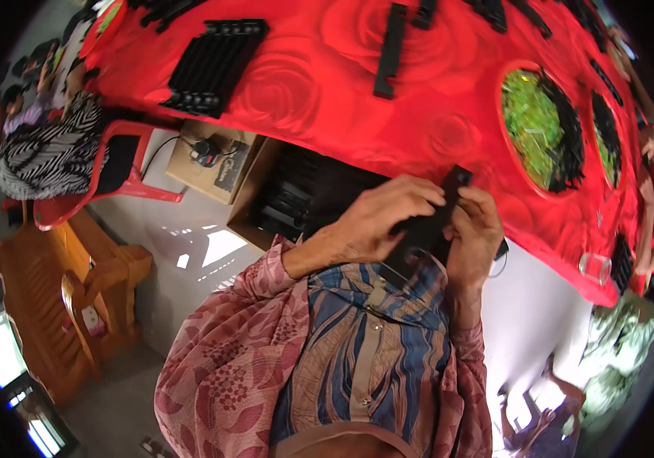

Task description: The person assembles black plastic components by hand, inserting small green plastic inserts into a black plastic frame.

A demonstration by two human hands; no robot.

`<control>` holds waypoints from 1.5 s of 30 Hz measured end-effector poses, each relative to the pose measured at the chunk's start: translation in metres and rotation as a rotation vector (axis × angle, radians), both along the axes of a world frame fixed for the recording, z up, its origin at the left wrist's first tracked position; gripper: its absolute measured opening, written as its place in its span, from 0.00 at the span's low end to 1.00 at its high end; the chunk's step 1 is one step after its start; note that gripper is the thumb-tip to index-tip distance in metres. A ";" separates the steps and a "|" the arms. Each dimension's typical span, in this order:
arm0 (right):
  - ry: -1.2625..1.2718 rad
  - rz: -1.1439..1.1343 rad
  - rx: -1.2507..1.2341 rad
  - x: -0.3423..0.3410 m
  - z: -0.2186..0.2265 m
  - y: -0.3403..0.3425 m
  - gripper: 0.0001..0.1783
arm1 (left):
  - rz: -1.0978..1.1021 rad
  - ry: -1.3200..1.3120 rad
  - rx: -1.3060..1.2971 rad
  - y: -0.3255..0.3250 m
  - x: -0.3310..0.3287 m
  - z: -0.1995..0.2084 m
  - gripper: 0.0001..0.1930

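Far left, a slatted orange-brown wooden settee (pixel 41 267) on the grey floor; next, a red-framed chair (pixel 140 191); then a slanted row of ribbed black bars (pixel 216 65) up on the bench (pixel 289 126), which wears a bright red rose-printed cloth; just below its near edge, an open brown cardboard box (pixel 247 229) with dark pieces inside; now the middle, where the left hand (pixel 380 217) has its fingers bent over the left side of a long, flat, matt-black bar (pixel 426 233), in front of the chest; its long axis runs aslant, far end up and right over the cloth, near end down and left, hard to make out; the right hand (pixel 476 229) has its fingers curled close on the opposite edge, gripping it; farther right, an oval spread of green and black bits (pixel 529 122); lastly, a clear glass (pixel 594 267) near the cloth's edge.
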State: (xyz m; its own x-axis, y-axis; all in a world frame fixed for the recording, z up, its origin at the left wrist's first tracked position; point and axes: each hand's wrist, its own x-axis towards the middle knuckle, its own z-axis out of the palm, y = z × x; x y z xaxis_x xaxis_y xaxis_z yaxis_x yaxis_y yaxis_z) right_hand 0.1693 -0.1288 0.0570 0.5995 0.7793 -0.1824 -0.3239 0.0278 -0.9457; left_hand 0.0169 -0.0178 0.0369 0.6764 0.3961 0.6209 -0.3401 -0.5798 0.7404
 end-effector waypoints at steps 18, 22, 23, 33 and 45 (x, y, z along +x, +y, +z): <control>-0.517 -0.135 -0.095 -0.005 0.009 0.018 0.12 | 0.537 0.201 0.423 -0.024 -0.021 0.021 0.23; -0.707 -0.144 -0.034 -0.009 0.003 0.031 0.10 | 0.613 0.310 0.450 -0.021 -0.020 0.020 0.25; -0.801 -0.114 -0.040 -0.011 0.006 0.034 0.10 | 0.614 0.322 0.441 -0.021 -0.020 0.019 0.26; -1.419 0.011 0.136 -0.033 0.018 0.039 0.20 | 1.038 0.312 0.360 0.044 -0.056 0.004 0.20; -1.104 0.174 -0.061 -0.022 -0.006 0.026 0.14 | 1.384 0.472 0.428 0.136 -0.104 -0.025 0.16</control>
